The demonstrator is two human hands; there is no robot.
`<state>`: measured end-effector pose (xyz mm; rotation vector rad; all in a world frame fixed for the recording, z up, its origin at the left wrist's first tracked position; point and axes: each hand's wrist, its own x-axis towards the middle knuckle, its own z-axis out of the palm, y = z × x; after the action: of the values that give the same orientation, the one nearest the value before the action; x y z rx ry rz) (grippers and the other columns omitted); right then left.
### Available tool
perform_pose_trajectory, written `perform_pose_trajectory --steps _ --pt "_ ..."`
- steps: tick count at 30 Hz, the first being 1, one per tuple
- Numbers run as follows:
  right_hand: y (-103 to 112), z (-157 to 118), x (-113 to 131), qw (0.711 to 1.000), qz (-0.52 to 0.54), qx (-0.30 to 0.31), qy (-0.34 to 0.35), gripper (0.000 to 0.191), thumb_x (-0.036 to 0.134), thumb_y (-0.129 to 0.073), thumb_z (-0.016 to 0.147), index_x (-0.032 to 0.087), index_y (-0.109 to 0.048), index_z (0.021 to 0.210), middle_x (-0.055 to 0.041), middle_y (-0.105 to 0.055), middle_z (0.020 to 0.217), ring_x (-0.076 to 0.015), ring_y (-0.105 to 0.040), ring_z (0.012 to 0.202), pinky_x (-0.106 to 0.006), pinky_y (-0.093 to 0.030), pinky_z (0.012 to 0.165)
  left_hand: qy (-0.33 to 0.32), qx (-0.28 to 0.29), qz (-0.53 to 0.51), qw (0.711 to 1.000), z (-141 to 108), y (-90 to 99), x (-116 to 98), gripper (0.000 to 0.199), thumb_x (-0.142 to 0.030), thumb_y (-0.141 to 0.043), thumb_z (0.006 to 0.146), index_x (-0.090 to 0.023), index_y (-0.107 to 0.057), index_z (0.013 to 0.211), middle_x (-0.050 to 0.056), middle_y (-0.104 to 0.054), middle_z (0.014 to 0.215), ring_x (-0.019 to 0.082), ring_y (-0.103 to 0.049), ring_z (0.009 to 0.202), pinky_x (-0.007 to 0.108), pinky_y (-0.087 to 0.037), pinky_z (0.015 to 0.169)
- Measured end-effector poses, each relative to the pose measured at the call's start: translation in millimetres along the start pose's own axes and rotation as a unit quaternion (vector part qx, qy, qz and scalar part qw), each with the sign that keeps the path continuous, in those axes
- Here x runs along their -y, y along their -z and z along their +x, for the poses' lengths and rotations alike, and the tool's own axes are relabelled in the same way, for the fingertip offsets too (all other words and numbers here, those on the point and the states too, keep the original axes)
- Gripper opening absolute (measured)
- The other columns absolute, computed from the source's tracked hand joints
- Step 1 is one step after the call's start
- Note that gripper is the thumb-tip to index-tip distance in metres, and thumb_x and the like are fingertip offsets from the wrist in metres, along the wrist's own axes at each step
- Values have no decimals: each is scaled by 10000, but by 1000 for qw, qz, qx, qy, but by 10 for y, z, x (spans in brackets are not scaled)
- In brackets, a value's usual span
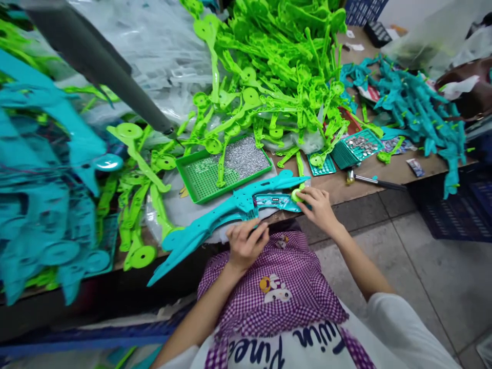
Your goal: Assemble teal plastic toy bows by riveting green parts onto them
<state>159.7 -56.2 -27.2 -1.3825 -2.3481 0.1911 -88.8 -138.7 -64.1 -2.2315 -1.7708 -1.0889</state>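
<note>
A long teal plastic toy shell [215,215] lies slantwise along the table's near edge, with an open cavity and small metal and wire parts showing near its right end. My left hand [246,243] is curled closed against the shell's near side at its middle, and the fingertips partly hide what they grip. At the right end, my right hand [318,207] pinches a lime-green round-ended piece [296,195] against the shell. Just behind the shell stands a green perforated tray [200,177], with many small silvery screws [246,156] heaped in its right half.
Lime-green plastic parts [277,66] pile high at the back. Teal shells stack at left [34,205] and far right [418,107]. A dark power tool [103,66] hangs at upper left. A hammer [376,181] lies right, near a teal basket [359,146] of small metal discs.
</note>
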Motion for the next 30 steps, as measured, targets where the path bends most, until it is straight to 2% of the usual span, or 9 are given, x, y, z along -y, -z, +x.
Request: perform_pose_trajectory --steps 2,5,8,18,24,30 --pt "5 -1 7 1000 6 3 -5 321 403 -460 992 236 -673 1163 -95 -692 1149 -242 -578 1143 -402 -361 930 -12 42 -6 999 246 -24 -153 156 -345 -616 904 -343 -753 979 45 -720 1132 244 -602 1059 416 -357 939" --pt "8 -8 5 1000 10 23 -14 338 406 -456 990 246 -668 1199 -99 -685 1152 -251 -572 1147 -409 -393 921 15 138 -24 990 657 -157 -344 205 -370 -575 923 -315 -740 1031 64 -600 1373 304 -493 1266 503 -318 1010" --pt "11 -13 -2 999 16 41 -21 347 397 -460 987 263 -658 1239 -103 -679 1157 -262 -565 1156 -417 -422 907 40 199 -38 979 877 -288 -405 205 -351 -572 921 -279 -733 1026 81 -526 1453 325 -422 1342 553 -296 1034" --pt "13 -5 19 999 40 23 -25 361 418 -439 992 250 -677 1205 -106 -681 1130 -257 -573 1129 -410 -462 895 102 228 -56 967 881 -350 -478 152 -308 -594 906 -256 -737 911 76 -486 1483 344 -366 1379 589 -314 1019" --pt "36 -10 18 999 6 36 -16 358 413 -437 993 247 -671 1208 -106 -677 1135 -261 -573 1110 -399 -448 856 86 222 -57 970 893 -333 -457 133 -287 -620 889 -288 -753 898 35 -485 1486 340 -350 1397 631 -255 1074" --pt "33 24 13 999 -11 39 -9 348 419 -431 997 248 -670 1182 -98 -687 1128 -252 -583 1087 -390 -436 850 76 241 -68 965 926 -371 -412 131 -281 -633 878 -306 -758 905 23 -466 1503 338 -316 1426 664 -205 1103"
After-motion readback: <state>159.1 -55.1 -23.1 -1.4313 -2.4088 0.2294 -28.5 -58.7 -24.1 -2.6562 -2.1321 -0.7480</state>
